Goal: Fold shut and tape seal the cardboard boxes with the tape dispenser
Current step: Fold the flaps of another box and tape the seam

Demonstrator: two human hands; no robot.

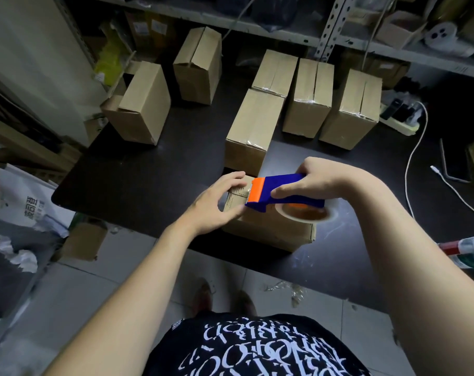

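A cardboard box (271, 232) lies at the near edge of the black table (138, 175). My right hand (320, 180) grips a blue and orange tape dispenser (282, 192) with a tape roll (306, 213), its orange blade end on the box's left end. My left hand (219, 203) holds that left end, thumb and fingers curled around the corner beside the blade. Several taped boxes stand behind: one (253, 131) close by, three more (276, 70) (310, 96) (352, 107) in a row at the back.
Two untaped boxes (142, 101) (199, 65) stand at the back left. A power strip (401, 118) and white cables (412, 164) lie at the right. A red-capped bottle (463, 248) sits at the right table edge. Shelving rises behind; bags and cardboard crowd the floor at the left.
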